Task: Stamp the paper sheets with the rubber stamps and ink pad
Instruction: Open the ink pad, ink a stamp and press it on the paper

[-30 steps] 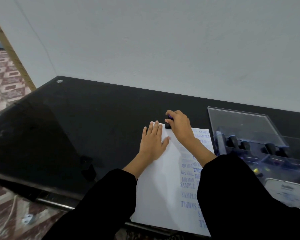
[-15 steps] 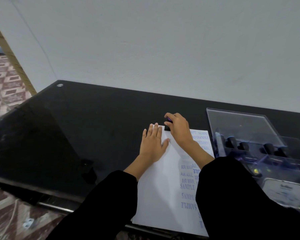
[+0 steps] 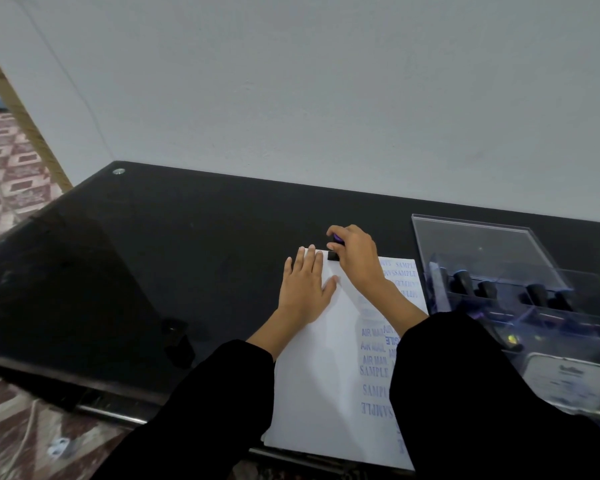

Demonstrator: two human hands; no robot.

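Seen from the head camera, a white paper sheet [image 3: 326,375] lies on the black glossy worktop [image 3: 153,271], its near edge at the worktop's front rim. Blue prints reading "AIR MAIL" and "SAMPLE" run down the right part of the sheet, some of them upside down; the left part is blank.

The left hand [image 3: 307,285] lies flat on the far left part of the sheet, fingers straight and close together, thumb spread to the right, pressing the paper down. The right hand [image 3: 355,258] is curled round a small stamp [image 3: 334,252] with a black base and a purple top. The stamp stands at the sheet's far left corner, just beyond the left fingertips; whether its base touches the paper I cannot tell. Both forearms come out of black sleeves [image 3: 465,393].

To the right of the sheet stands a clear plastic box [image 3: 482,251] with its lid raised. Several more dark-handled stamps [image 3: 463,282] stand upright in its compartments. In front of it, at the right edge, lies a flat case with a pale label [image 3: 568,382], partly hidden by the right sleeve. A pale grey wall [image 3: 326,98] rises behind the worktop.
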